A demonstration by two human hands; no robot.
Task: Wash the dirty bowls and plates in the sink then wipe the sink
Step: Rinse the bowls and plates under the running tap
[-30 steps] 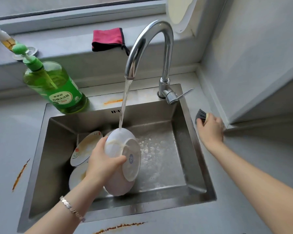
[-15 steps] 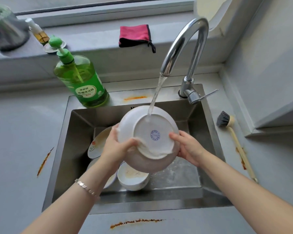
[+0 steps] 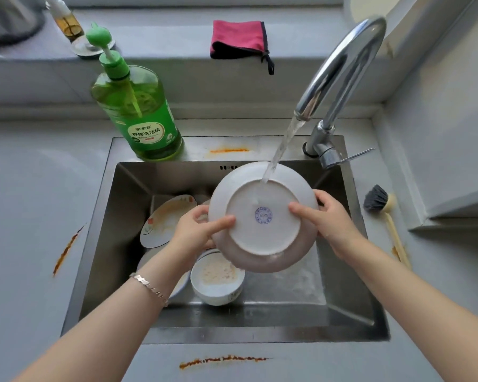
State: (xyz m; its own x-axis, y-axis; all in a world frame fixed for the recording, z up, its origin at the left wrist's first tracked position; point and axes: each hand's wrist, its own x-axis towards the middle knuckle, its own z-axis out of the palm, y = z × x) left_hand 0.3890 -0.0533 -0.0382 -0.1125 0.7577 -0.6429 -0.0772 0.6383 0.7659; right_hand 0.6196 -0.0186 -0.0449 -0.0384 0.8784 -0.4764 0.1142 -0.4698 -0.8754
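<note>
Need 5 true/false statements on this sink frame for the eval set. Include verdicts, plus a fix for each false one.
1. The left hand and right hand both hold the white round plate, underside toward the camera. True.
2. The curved chrome tap is off. False: water streams onto the plate.
3. The right hand grips the dark-bristled wooden-handled brush. False: it lies untouched on the grey counter, right of the sink.
4. A small white bowl with residue sits in the steel sink. True.
5. The pink cloth lies in the sink. False: it is on the grey ledge behind.
</note>
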